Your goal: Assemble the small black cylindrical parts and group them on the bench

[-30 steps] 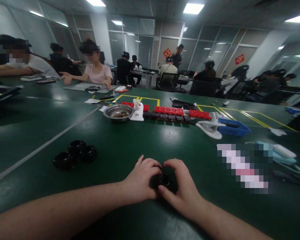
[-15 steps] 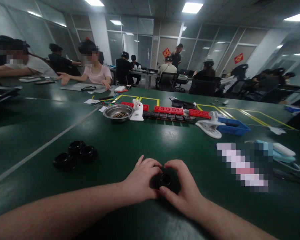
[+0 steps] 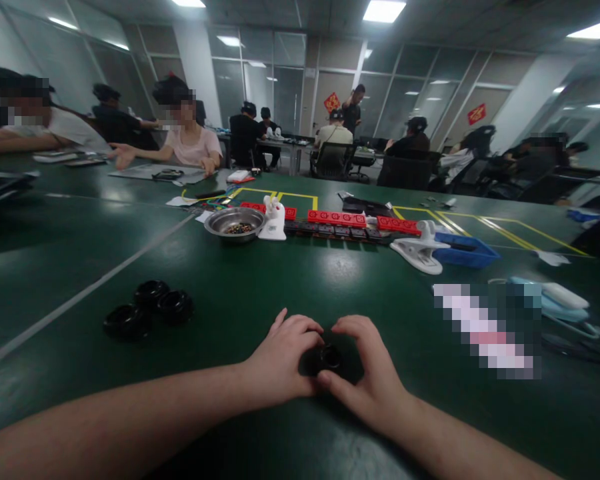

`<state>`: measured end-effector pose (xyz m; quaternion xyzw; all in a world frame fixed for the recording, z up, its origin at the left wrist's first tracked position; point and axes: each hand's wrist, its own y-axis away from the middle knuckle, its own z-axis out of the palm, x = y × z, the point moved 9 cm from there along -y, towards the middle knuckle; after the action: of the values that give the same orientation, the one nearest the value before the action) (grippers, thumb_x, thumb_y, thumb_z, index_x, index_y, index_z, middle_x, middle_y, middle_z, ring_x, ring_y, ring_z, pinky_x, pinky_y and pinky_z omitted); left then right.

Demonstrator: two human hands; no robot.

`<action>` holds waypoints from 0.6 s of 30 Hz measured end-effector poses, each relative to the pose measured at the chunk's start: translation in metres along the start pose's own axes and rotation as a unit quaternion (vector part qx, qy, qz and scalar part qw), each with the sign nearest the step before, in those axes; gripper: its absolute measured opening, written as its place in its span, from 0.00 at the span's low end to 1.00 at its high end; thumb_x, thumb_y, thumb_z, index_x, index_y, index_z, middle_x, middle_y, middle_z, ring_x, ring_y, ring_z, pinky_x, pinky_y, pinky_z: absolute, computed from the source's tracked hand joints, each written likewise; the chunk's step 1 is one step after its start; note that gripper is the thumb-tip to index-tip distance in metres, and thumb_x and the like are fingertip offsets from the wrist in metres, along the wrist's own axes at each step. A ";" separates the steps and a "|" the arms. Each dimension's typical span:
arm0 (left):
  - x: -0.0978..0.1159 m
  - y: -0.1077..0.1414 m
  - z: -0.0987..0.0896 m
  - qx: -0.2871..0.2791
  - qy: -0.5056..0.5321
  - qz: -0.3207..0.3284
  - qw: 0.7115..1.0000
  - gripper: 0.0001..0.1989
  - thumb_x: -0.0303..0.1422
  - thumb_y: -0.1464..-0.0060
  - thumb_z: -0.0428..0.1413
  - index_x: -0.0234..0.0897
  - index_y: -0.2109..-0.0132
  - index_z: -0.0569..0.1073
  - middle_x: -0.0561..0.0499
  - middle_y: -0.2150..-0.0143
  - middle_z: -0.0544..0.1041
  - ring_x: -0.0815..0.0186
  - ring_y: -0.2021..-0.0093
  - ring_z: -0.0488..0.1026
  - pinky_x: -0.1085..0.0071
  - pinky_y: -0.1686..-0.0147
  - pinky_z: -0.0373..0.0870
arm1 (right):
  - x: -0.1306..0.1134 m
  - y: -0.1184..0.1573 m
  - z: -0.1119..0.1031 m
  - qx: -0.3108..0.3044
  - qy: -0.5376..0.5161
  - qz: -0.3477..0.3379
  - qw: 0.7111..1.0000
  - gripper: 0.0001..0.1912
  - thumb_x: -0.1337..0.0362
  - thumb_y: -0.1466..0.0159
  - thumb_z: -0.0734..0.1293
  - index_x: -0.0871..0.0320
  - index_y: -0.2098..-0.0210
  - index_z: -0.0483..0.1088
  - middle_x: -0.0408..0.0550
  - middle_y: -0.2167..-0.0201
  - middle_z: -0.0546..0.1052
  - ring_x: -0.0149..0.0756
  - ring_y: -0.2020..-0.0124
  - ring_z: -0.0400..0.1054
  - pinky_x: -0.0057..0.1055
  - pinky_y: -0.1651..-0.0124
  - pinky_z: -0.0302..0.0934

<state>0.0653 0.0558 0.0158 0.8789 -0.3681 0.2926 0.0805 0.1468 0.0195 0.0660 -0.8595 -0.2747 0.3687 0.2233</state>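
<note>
Between my hands, low over the green tabletop, is a small black hollow round part (image 3: 331,359) with its round opening facing up toward me. My left hand (image 3: 287,357) curls round its left side, with the fingers bent over the far edge and the thumb near the front. From the right, my right hand (image 3: 367,373) arches around it, thumb at the near edge and index finger at the far edge; some space shows between the part and my right palm. Several similar black round parts (image 3: 151,293) sit grouped on the table to the left.
Further back stand a metal bowl (image 3: 236,230) of small pieces, a white clamp (image 3: 275,221), a row of red blocks (image 3: 336,218), another white clamp (image 3: 423,247) and a blue tray (image 3: 467,252). A blurred pink packet (image 3: 485,330) lies right. People sit across the table.
The part has tipped or turned slightly between my fingers. My right index finger has moved a little away from my left fingers. The view has shifted slightly.
</note>
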 end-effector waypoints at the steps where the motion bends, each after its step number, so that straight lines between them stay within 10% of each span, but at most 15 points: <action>1: 0.000 0.000 0.000 0.001 0.000 0.002 1.000 0.18 0.38 0.62 0.60 0.39 0.61 0.69 0.49 0.53 0.67 0.56 0.48 0.60 0.45 0.44 0.37 | 0.002 0.000 0.001 0.000 0.011 0.009 1.000 0.19 0.62 0.49 0.67 0.56 0.59 0.59 0.49 0.64 0.67 0.41 0.63 0.63 0.38 0.62 0.61; 10: 0.003 0.000 -0.002 0.003 0.000 -0.008 1.000 0.24 0.36 0.63 0.60 0.41 0.55 0.67 0.49 0.52 0.67 0.56 0.48 0.60 0.46 0.43 0.38 | -0.015 0.001 0.009 -0.073 -0.056 -0.062 0.994 0.24 0.71 0.51 0.58 0.57 0.53 0.56 0.50 0.59 0.67 0.41 0.55 0.61 0.49 0.45 0.48; 18: 0.001 -0.001 0.001 -0.004 -0.011 0.002 1.000 0.18 0.38 0.62 0.60 0.40 0.61 0.69 0.49 0.52 0.67 0.56 0.48 0.60 0.45 0.44 0.36 | 0.003 -0.001 0.003 -0.022 0.007 0.032 0.999 0.18 0.62 0.49 0.66 0.57 0.60 0.59 0.49 0.65 0.67 0.41 0.63 0.62 0.40 0.61 0.60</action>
<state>0.0667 0.0557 0.0153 0.8808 -0.3723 0.2817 0.0794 0.1461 0.0232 0.0633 -0.8749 -0.2540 0.3637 0.1944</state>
